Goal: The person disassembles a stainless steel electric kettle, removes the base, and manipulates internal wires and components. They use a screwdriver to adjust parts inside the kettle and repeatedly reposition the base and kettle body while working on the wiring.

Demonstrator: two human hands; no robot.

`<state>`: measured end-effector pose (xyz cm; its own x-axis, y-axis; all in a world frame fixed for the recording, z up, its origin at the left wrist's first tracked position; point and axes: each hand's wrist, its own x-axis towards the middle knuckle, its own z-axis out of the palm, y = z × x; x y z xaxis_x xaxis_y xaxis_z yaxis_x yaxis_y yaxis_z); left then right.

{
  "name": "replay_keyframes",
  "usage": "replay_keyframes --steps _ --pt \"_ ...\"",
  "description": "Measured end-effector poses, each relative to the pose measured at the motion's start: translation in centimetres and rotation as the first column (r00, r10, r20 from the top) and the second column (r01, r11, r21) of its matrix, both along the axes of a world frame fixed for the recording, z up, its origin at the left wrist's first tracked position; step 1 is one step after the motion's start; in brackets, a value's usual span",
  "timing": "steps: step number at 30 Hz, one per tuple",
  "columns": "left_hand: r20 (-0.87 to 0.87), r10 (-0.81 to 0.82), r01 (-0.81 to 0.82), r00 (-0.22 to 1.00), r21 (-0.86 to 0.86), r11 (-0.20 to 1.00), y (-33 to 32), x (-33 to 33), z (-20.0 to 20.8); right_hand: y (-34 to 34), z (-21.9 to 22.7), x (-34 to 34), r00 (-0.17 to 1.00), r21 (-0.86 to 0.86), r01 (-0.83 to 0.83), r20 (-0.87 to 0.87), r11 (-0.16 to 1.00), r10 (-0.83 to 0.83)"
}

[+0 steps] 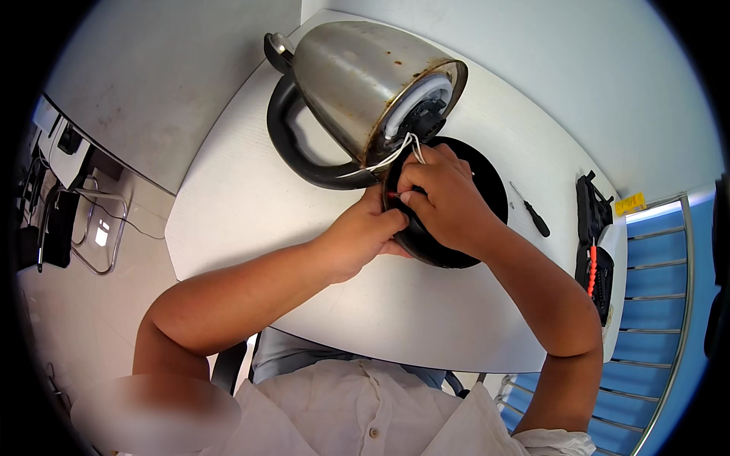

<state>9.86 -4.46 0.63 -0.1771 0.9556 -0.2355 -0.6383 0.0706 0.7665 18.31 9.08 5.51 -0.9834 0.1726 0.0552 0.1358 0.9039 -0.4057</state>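
A stained steel electric kettle (357, 72) lies on its side on the white table, its open underside toward me. White wires (391, 157) run from that underside down to my hands. My left hand (361, 232) is closed on the near left rim of a round black kettle base cover (449, 239). Over the cover's left part, my right hand (441, 194) has its fingers pinched together at the rim, beside a small reddish bit. What exactly the right fingertips hold is hidden. The kettle's black handle (283, 144) points left.
A screwdriver (530, 209) with a black handle lies right of the cover. An open black tool case (597, 251) with an orange-red piece sits along the table's right edge. Metal rails (654, 296) stand beyond that edge. A wall borders the table's far side.
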Motion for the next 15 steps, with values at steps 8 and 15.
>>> replay_keyframes --steps 8,15 --pt "-0.046 -0.052 0.052 0.998 0.001 0.999 -0.1 -0.1 0.2 -0.5 -0.8 -0.1 0.998 0.01 -0.002 -0.059 1.0 0.003" --pt "-0.039 -0.058 0.059 0.998 0.031 0.998 -0.1 -0.2 0.3 -0.7 -0.9 -0.1 0.996 -0.023 0.004 -0.088 1.0 -0.006"
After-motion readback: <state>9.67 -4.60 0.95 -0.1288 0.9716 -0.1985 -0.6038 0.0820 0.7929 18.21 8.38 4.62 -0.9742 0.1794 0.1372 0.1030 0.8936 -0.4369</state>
